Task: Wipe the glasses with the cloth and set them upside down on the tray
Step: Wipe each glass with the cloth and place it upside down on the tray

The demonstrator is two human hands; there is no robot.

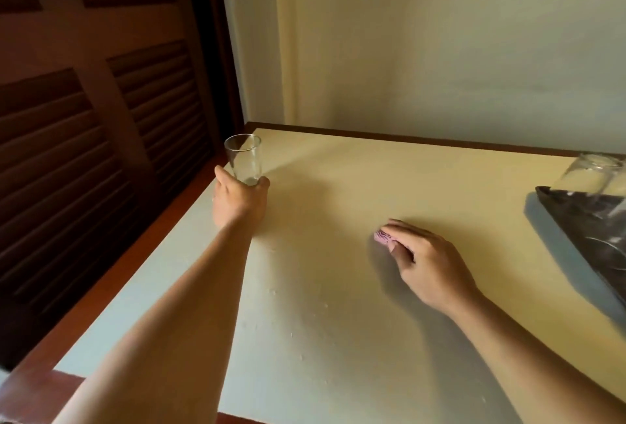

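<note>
Left fingers: thumb and fingers curl round the lower part of a clear drinking glass (pixel 244 159), gripping it near its base; the fingertips on the far side are mostly hidden behind the glass.
Left hand: the left hand (pixel 238 200) reaches forward to the far left part of the table, its bare forearm stretching back toward the lower left.
Held glass: it stands upright, mouth up, near the table's left edge; whether its base touches the surface I cannot tell.
Right fingers: held close together and slightly bent, they press down on a small pink cloth (pixel 382 237); the thumb tucks in beside it.
Right hand: the right hand (pixel 428 261) lies palm down near the middle of the table, covering most of the cloth, so only a bunched corner shows past the fingertips.
Table: a pale cream table (pixel 338 179) with a dark wooden rim; a few small droplets dot the surface between the two arms.
Tray: a dark tray (pixel 576 220) sits at the right edge, well apart from both hands.
Second glass: an upturned glass (pixel 589 176) stands mouth down on the tray's far corner.
Surroundings: a dark louvred wooden door (pixel 101 118) to the left, a plain cream wall (pixel 440 50) behind.
</note>
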